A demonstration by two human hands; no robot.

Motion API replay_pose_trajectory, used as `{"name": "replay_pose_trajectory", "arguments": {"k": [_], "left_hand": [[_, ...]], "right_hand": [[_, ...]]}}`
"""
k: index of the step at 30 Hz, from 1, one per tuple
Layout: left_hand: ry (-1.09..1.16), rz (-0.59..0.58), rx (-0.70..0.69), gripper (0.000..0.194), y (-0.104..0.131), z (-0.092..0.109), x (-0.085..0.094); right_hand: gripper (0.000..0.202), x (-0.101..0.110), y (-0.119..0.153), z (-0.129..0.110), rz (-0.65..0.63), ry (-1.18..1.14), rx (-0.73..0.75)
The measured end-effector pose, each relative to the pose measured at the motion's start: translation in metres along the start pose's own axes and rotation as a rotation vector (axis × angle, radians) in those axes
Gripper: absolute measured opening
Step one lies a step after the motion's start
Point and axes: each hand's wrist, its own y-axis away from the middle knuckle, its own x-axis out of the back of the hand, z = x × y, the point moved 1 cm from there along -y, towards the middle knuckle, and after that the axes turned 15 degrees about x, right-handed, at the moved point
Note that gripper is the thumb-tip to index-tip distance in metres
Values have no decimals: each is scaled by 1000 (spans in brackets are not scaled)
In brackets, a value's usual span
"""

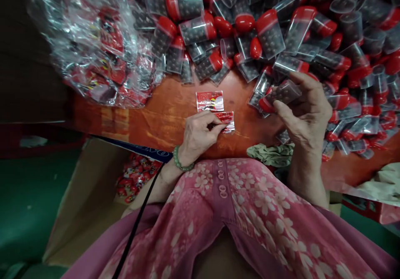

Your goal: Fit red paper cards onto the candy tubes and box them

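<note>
My left hand (199, 134), wearing a green bead bracelet (180, 161), pinches a small red printed packet (230, 120) against the orange-brown tabletop (175, 116). Just beyond it lies a second red packet (209, 100) with a yellow and white print. My right hand (308, 112) is raised on the right, with a clear plastic cup with a red rounded end (285, 93) between thumb and fingers. The cup is tilted, its red end toward the left. Close behind it, other clear cups with red ends (262, 85) lie on the table.
A large heap of red-ended cups (268, 33) covers the table's back and right. At the back left lies a clear plastic bag (103, 49) of red packets. A cardboard box (84, 199) below the left edge holds small red items (139, 172). A crumpled greenish cloth (271, 154) lies near the front edge.
</note>
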Motion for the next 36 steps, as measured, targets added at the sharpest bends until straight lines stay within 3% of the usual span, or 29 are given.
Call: {"name": "replay_pose_trajectory", "arguments": {"k": [3,10,15,21,29,36], "left_hand": [[93,20,-6,14,1,5,3],[184,-58,-18,19,5,17,11],[220,-69,-29,22,7,18,14],[284,-81,-10,20,8,9,16],[125,-150,-48,17,14,11,22],[-42,-100,-193,18,15,13,21]], "right_hand": [[49,-6,12,-2,138,-70,-28],[43,-27,26,-17,151,-384,-53],[42,-35,29,-21,62,-405,-108],[31,-27,31,-14,-37,-437,-73],[20,-19,19,-22,-356,-172,-23],[25,-20,7,-30,-356,-177,48]]}}
